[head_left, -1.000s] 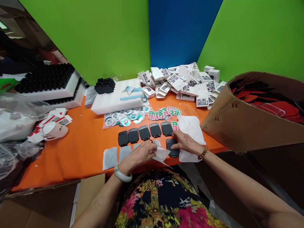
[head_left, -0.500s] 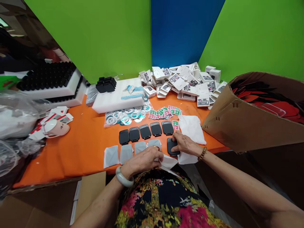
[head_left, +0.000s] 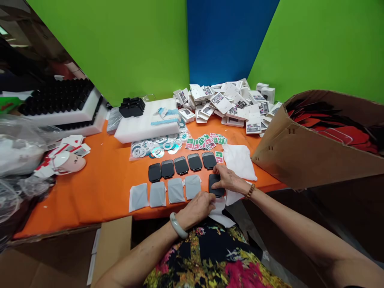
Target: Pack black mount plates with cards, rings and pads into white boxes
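My right hand (head_left: pixel 230 180) rests with curled fingers on a black pad (head_left: pixel 215 187) near the front edge of the orange table (head_left: pixel 102 188). My left hand (head_left: pixel 198 207) is closed at the table edge, pinching a white pouch (head_left: pixel 220 213) just below that pad. A row of several black pads (head_left: pixel 181 165) lies behind the hands. In front of it, to the left, lies a row of several grey pouches (head_left: pixel 165 193).
A big cardboard box (head_left: pixel 300 156) with red and black parts stands at the right. A heap of small white cartons (head_left: pixel 228 105) lies at the back. A white cloth (head_left: pixel 238 160), stickers (head_left: pixel 205 142), a bag of rings (head_left: pixel 157 147) and a foam block (head_left: pixel 144 124) lie mid-table.
My left hand has slid right and back to the table edge with the white pouch, uncovering the grey pouches. My right hand has stayed on the black pad.
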The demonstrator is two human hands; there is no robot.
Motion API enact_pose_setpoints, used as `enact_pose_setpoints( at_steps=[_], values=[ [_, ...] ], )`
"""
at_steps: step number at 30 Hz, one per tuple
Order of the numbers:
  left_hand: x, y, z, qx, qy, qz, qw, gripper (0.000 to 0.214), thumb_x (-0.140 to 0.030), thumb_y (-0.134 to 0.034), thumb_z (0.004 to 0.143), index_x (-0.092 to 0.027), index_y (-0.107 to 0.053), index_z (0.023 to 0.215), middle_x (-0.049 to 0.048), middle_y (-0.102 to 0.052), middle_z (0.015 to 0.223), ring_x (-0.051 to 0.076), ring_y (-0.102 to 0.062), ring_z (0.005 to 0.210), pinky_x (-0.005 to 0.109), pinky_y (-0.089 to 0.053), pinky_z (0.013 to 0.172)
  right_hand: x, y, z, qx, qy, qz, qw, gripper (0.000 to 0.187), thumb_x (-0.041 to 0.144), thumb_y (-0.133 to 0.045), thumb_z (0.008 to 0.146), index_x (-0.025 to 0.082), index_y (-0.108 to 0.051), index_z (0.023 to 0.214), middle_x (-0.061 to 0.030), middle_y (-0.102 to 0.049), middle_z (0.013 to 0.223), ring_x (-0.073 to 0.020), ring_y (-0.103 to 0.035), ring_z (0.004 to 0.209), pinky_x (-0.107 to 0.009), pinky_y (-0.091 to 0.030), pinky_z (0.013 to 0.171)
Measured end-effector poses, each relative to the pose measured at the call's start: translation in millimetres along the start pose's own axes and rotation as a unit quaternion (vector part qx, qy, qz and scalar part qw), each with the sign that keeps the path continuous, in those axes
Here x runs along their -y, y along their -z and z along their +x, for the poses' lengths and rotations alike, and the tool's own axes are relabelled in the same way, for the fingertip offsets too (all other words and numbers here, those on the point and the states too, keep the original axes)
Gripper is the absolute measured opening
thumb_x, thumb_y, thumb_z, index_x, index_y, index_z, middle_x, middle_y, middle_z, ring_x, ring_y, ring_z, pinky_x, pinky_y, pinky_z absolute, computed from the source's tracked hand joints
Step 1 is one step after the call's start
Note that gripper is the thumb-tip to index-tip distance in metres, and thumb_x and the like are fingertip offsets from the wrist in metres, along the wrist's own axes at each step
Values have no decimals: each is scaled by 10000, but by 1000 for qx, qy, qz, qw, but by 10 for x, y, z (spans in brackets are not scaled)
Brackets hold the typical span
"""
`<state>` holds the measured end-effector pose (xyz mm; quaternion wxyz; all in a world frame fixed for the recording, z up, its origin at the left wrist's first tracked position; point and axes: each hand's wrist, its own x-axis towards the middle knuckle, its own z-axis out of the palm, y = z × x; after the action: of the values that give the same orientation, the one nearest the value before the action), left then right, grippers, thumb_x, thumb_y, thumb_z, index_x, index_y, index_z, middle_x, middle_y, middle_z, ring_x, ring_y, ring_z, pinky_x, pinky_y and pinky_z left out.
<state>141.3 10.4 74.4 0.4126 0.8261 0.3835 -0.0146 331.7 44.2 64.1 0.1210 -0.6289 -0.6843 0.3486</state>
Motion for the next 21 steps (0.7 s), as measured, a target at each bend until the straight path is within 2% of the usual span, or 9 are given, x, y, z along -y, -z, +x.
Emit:
enact_pose_setpoints(
  at_steps=[6, 12, 14, 21],
  values=[
    [49, -26, -87, -10, 1, -25, 1000, 219, -220, -534, 851, -160, -626, 1041, 85, -639, 1055, 233, -537, 1028, 308, -409, 886, -151, 78, 14, 40, -20, 158, 986, 297, 244, -707, 576, 203, -458, 732, 38, -474, 710, -132, -454, 664, -251, -353, 604],
    [107, 33, -74, 22, -6, -43, 999, 197, -235, -569, 836, -196, -662, 1004, 46, -672, 997, 217, -571, 975, 301, -422, 855, -158, 121, -128, 112, -47, 288, 950, 381, 397, -734, 561, 198, -417, 631, 74, -401, 589, -85, -368, 547, -232, -299, 531],
    [96, 80, -71, 24, -15, -54, 998, 182, -206, -578, 824, -192, -675, 977, 46, -682, 972, 209, -588, 942, 296, -428, 839, -143, 133, -172, 102, -31, 303, 947, 392, 407, -737, 576, 193, -410, 616, 76, -386, 589, -76, -341, 544, -226, -285, 525],
    [2, 275, -93, -6, -41, -31, 999, 103, -170, -592, 816, -171, -675, 877, 57, -668, 918, 201, -583, 916, 297, -436, 819, -43, 376, -258, -21, 4, 332, 943, 402, 467, -758, 590, 185, -485, 679, 48, -418, 666, -92, -369, 603, -234, -326, 563]
  ],
)
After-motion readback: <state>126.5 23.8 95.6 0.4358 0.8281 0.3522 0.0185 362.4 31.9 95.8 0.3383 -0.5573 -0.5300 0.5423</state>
